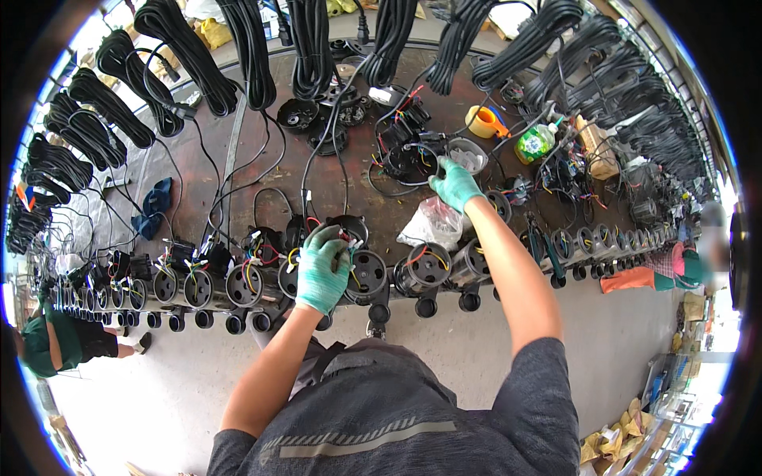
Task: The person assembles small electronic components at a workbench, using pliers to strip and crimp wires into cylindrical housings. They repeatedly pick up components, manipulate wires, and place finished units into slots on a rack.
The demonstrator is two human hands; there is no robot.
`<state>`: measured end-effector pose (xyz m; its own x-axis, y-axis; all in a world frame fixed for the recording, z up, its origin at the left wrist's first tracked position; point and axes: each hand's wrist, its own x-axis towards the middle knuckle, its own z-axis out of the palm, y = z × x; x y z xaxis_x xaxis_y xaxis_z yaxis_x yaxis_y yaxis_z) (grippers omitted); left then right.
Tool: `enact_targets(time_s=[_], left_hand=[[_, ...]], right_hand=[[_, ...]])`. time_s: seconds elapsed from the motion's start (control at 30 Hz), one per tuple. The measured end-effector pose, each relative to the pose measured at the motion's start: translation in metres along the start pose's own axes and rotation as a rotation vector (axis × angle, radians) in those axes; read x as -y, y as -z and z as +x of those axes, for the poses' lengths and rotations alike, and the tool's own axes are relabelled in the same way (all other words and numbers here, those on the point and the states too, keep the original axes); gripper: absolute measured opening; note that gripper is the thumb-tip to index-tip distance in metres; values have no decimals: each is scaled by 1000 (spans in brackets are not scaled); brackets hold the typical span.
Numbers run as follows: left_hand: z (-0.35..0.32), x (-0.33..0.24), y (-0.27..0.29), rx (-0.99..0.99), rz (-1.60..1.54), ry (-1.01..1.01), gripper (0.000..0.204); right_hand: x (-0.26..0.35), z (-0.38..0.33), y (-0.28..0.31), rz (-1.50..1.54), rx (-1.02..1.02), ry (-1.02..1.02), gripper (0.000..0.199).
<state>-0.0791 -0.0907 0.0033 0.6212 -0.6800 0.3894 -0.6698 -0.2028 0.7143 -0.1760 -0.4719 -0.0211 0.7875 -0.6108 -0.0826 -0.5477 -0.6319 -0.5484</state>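
My left hand (323, 271), in a green knit glove, is at the table's front edge with its fingers curled over wires and black parts. What it grips is hidden under the fingers. Beside it sits a round black housing (367, 274) with holes in its face and coloured wires. My right hand (456, 186), gloved alike, reaches farther in, thumb and fingers apart at the near rim of a round bowl (479, 163) of small pale pieces. Just left of that hand lies a wired black assembly (409, 163). Below it rests a clear plastic bag (432, 224) with whitish contents.
Bundled black power cords (313, 47) hang along the far side, their leads crossing the table (262, 166). Right of the bowl are orange tape (484, 121) and a green bottle (536, 143). More cylindrical housings (198, 287) line the near edge. Another person (59, 341) stands far left.
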Motion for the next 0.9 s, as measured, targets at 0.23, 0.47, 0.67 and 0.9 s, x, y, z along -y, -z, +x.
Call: enact_targets(time_s=[0.23, 0.47, 0.67, 0.9], left_hand=[[2, -7, -5, 17, -18, 31, 16], [0, -6, -1, -17, 53, -26, 18], [0, -4, -1, -19, 64, -24, 18], [3, -11, 12, -109, -102, -177, 25]], right_hand=[[-11, 79, -42, 576, 203, -275, 23], [141, -48, 121, 1251, -18, 239, 32], [209, -120, 218, 1134, -271, 572, 43], [215, -177, 208, 1159, -47, 619, 38]])
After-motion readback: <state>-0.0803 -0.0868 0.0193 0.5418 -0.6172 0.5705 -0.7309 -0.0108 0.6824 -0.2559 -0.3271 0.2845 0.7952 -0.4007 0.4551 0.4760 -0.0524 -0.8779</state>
